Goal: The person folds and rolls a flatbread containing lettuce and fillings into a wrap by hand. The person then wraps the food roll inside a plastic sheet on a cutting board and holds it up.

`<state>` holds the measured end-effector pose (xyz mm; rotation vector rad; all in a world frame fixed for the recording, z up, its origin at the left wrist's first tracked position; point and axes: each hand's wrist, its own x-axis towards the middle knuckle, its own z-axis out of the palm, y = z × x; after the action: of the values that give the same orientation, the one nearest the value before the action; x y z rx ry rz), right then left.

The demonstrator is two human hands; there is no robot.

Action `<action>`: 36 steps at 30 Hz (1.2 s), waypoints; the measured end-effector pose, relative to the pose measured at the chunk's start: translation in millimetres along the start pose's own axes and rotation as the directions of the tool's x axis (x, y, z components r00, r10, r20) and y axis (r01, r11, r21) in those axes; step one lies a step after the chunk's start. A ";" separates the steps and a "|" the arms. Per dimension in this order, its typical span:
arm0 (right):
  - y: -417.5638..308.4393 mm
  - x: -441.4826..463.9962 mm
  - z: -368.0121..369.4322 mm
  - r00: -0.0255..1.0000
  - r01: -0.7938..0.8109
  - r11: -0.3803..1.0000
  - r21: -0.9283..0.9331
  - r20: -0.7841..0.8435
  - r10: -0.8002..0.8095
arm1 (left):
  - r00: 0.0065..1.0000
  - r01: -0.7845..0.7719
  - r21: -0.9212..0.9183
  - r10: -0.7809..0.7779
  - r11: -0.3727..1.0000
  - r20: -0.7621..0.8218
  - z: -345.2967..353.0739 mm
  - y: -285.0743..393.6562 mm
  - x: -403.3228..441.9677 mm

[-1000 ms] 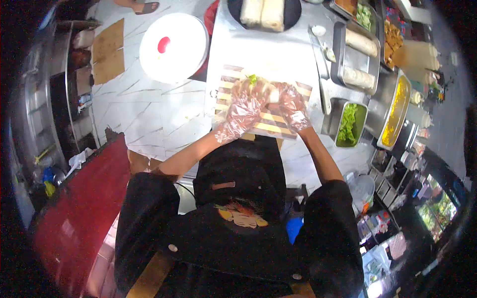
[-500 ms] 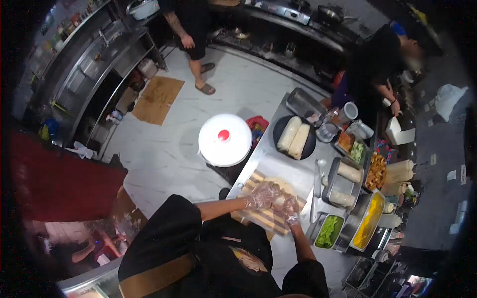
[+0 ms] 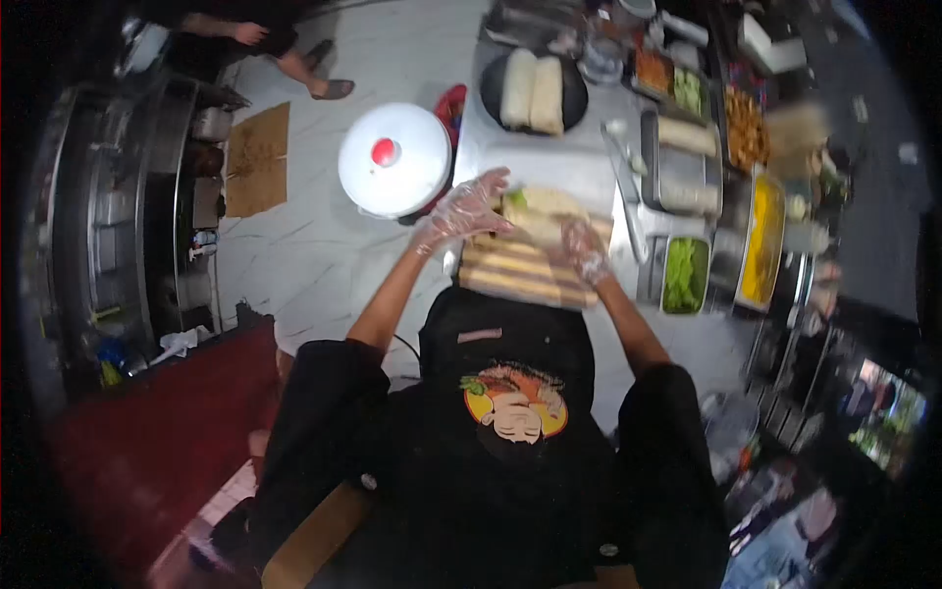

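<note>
On a striped wooden cutting board [image 3: 520, 275] lies a tortilla wrap [image 3: 543, 208], with a bit of green leaf showing at its left end. My left hand [image 3: 467, 211], in a clear plastic glove, is at the left of the wrap with its fingers spread and nothing held. My right hand [image 3: 586, 251], gloved the same way, has its fingers curled against the right end of the wrap; motion blur softens their outline. Above the board, two more rolled wraps [image 3: 532, 93] sit side by side on a round black plate [image 3: 496, 106].
A white lidded pot [image 3: 392, 177] with a red knob stands left of the steel counter. To the right are long tongs [image 3: 628, 201], a metal tray [image 3: 684, 201] holding wraps, chopped lettuce [image 3: 684, 275] and a yellow-filled pan [image 3: 763, 236]. Another person's hand [image 3: 250, 33] is at upper left.
My left hand has come off the wrap and spread its fingers, while my right stays at its right end. Green leaf now shows at the wrap's end. The camera view has turned and shifted.
</note>
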<state>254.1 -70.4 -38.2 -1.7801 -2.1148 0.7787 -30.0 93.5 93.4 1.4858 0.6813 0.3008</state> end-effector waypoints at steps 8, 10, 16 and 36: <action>-83.3 15.8 -52.8 0.971 -0.229 0.962 -0.149 -0.102 0.215 | 0.996 -0.038 0.746 0.088 0.665 -0.028 45.8 -7.3 -1.1; -82.2 15.2 -50.1 0.975 -0.210 0.955 -0.208 -0.115 0.189 | 0.999 -0.010 0.839 0.036 0.545 -0.011 55.6 6.9 12.3; -87.8 10.7 -58.9 0.965 -0.260 0.958 -0.122 -0.052 0.255 | 0.969 -0.193 0.825 0.237 0.531 0.074 57.6 -50.1 28.5; -76.4 32.7 -65.4 0.895 -0.331 0.933 -0.142 0.265 0.358 | 0.990 -0.093 0.839 -0.040 0.536 0.135 44.0 -53.5 51.8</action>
<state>218.7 -31.6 53.6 -2.2539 -2.0556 1.1036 24.4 83.0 27.0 2.4420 0.7265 -0.1716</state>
